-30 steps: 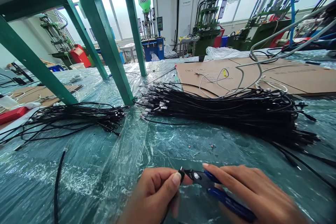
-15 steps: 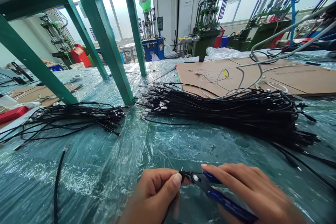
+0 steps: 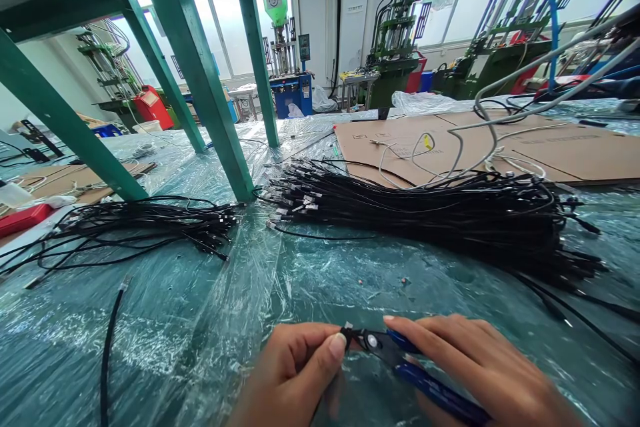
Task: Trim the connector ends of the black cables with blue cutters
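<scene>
A black cable's end point(image 3: 346, 333) sits above the near part of the surface point(image 3: 320, 280), pinched between thumb and finger of the left hand point(image 3: 300, 360). The right hand point(image 3: 480, 360) is clamped around blue-handled cutters point(image 3: 435, 387), their tips at the cable's end. Beyond lie a large cable bundle point(image 3: 425, 213), a smaller bundle point(image 3: 145, 220) leftward, and flat cardboard point(image 3: 575, 150).

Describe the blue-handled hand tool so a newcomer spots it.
Find the large bundle of black cables across the film-covered green table. Nearer the camera, the right hand holds the dark metal hand tool with blue handles, its tip at the small black cable end in the left hand. Its blue handles and bright round pivot set it apart from the cables.
</scene>
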Demonstrator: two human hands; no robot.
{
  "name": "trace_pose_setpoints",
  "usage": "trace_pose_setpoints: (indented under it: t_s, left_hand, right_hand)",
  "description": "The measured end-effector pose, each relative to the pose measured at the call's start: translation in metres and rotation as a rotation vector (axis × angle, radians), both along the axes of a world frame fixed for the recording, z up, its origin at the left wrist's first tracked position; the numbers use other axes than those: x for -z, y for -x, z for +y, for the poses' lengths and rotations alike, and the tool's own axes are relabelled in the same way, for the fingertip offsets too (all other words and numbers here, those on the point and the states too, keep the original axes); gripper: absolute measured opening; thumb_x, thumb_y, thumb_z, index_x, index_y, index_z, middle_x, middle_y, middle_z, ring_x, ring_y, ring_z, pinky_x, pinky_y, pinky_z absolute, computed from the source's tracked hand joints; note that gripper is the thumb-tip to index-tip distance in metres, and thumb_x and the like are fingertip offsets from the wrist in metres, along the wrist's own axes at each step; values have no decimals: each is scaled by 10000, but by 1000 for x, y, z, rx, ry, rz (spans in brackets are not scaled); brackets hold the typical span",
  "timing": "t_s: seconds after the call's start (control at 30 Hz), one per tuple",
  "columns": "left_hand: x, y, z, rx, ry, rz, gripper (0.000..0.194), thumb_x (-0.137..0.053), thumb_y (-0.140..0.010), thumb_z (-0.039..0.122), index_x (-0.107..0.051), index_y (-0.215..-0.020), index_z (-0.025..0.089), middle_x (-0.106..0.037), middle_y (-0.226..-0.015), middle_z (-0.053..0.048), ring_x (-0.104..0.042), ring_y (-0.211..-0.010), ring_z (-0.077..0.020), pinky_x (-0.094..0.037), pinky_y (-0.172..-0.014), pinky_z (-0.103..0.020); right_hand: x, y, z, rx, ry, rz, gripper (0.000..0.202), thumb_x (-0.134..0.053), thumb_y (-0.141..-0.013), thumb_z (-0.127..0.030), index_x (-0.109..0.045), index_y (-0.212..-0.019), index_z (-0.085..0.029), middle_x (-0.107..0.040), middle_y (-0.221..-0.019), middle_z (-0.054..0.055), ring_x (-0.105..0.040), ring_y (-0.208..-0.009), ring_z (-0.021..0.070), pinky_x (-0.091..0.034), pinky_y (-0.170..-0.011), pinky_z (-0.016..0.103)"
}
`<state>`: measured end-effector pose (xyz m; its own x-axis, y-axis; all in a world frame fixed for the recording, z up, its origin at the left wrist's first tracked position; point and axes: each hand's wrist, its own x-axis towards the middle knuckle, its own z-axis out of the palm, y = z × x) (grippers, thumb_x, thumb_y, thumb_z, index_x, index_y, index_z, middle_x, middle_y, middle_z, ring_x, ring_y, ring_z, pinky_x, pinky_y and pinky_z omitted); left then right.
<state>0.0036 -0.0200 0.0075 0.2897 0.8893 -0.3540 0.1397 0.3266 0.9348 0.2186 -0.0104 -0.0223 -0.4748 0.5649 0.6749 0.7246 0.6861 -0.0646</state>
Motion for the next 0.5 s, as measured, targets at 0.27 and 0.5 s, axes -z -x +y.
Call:
trace_pose_setpoints:
  t_s: [0.27,0.5]
  left_hand:
    - [-1,-1,0,-27,45,-35,613,-570,-725,719,-672,-753,116,-417,-477,47,-321,-466,-90,-237,-486,-227]
    - [-4,-2,1,-23,34,-14,586,-562,-713,728,-468,-522,182,-401,-494,35,-338,-486,-98,-275,-505,-236]
  right_hand:
    - [4,-2,-1,24,-29,37,272,-495,-868,-162,-614,-1105,-228,-686,-855,-13,-650,-749,110,-500,-676,226]
    - [-1,0,-1,29,-34,-1,304,-474,-816,-140,-613,-1075,-218,-677,-843,-3,-652,-739,119,-510,-673,248]
